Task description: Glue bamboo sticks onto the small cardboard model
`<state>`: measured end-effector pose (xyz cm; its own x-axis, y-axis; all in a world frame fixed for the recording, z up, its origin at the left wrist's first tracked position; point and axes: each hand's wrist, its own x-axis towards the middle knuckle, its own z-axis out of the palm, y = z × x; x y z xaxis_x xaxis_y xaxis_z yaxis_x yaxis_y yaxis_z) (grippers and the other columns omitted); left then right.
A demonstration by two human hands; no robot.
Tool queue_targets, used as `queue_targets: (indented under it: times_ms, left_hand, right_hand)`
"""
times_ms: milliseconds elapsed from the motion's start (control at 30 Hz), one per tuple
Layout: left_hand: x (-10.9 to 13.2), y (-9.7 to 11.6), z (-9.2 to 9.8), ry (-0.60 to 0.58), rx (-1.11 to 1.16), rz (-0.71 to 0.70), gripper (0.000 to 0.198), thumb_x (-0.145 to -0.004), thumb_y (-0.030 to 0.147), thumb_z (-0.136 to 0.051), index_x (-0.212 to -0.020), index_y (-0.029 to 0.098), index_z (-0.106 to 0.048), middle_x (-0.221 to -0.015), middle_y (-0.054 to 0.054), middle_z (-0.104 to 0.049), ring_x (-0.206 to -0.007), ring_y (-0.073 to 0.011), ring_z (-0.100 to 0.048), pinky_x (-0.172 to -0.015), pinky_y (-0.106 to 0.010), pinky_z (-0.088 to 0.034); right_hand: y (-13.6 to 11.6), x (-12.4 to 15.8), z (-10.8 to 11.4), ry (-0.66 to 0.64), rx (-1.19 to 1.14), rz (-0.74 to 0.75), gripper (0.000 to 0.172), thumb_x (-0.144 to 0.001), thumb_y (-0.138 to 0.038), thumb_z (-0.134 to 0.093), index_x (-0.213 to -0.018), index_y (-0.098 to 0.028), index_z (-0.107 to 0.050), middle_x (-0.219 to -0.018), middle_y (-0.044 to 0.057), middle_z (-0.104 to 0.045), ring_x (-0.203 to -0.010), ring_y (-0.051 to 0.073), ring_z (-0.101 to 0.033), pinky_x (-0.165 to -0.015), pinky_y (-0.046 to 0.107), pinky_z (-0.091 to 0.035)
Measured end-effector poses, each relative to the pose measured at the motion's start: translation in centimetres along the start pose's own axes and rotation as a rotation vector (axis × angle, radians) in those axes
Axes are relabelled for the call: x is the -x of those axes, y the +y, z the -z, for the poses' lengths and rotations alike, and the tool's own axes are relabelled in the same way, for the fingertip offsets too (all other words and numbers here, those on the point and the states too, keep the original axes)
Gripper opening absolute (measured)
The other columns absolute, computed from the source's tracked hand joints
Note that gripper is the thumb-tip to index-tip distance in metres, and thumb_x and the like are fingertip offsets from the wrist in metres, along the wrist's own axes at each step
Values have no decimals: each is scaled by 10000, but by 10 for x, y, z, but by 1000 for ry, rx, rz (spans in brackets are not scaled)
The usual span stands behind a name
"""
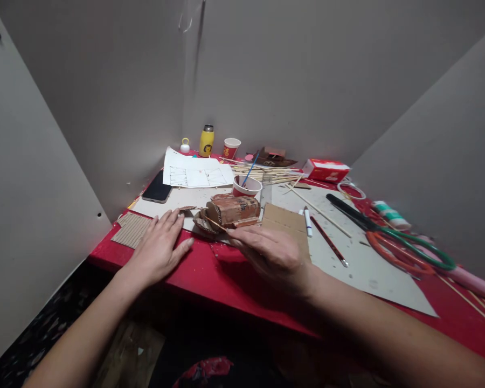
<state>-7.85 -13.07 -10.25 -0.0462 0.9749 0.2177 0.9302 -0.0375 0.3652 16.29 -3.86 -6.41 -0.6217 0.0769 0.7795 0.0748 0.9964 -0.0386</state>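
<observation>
My left hand (161, 245) lies flat at the table's front edge, fingers stretched out, partly over a piece of corrugated cardboard (128, 230). Close to its fingertips is a small brown scrap (188, 208). Pinched in my right hand (272, 250) is a thin wooden stick (216, 223). Its far end reaches a curved brown cardboard piece (204, 222) at the left end of a brown-painted cardboard model (236, 210). Whether the tip touches that piece, I cannot tell. Just behind the model stands a paper cup (247, 187) with a blue-handled brush (250, 170) in it.
Bamboo sticks (270, 173), a drawing (200, 173) and a phone (157, 187) lie around. A yellow bottle (207, 141), another cup (231, 148), a brown model boat (274, 156) and a red box (326, 170) stand behind. Scissors (408, 250), a pencil (329, 241) and a marker (308, 222) lie rightward.
</observation>
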Motion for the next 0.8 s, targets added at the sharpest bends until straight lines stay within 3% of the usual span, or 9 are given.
queue_targets:
  times_ms: [100,267,467,567,633,800]
  left_hand:
    - [3,5,0,-44,-85,-4,709,-951,606,-368,-1497,155,-397,-1628,-154,-258,-1519,-312,-196,-1231,-524,-128]
    - [3,7,1,-76,-137,-7,706,-947,612,-374,-1478,149,-428,-1600,-167,-323,-1508,-339,-221,-1217,-557,-148]
    - [4,4,-2,12,-99,-24,618,-934,587,-438,-1393,183,-528,-1516,-148,-474,-1462,-339,-330,-1213,-573,-163]
    - [8,9,2,135,98,16,583,-935,544,-454,-1388,184,-532,-1498,-146,-497,-1433,-325,-388,-1214,-574,-182]
    - [10,15,8,213,344,94,577,-941,534,-456,-1394,184,-529,-1478,-141,-521,-1398,-305,-443,-1202,-549,-250]
    - [16,22,21,328,1067,361,495,-910,541,-555,-1263,203,-627,-1216,-116,-710,-1118,-250,-675,-1029,-451,-508]
  right_hand:
    - [3,3,-4,19,7,14,237,-919,-87,-574,-1125,-139,-678,-924,121,-776,-789,177,-740,-680,288,-623]
    - [0,4,-3,-17,35,14,219,-929,-104,-554,-1098,-145,-688,-830,96,-768,-697,165,-724,-624,270,-604]
    - [-7,-9,33,98,63,-134,270,-910,-111,-611,-1123,-251,-701,-916,48,-785,-788,182,-750,-722,297,-620]
    - [8,-16,52,256,89,-280,190,-910,-162,-634,-1041,-259,-730,-866,50,-769,-725,187,-729,-656,318,-597]
    - [25,-21,59,339,92,-329,129,-915,-181,-636,-979,-225,-739,-775,54,-744,-632,160,-685,-585,298,-556]
    - [65,-31,60,323,40,-480,120,-883,-202,-659,-783,-166,-715,-569,34,-662,-456,107,-587,-441,233,-450]
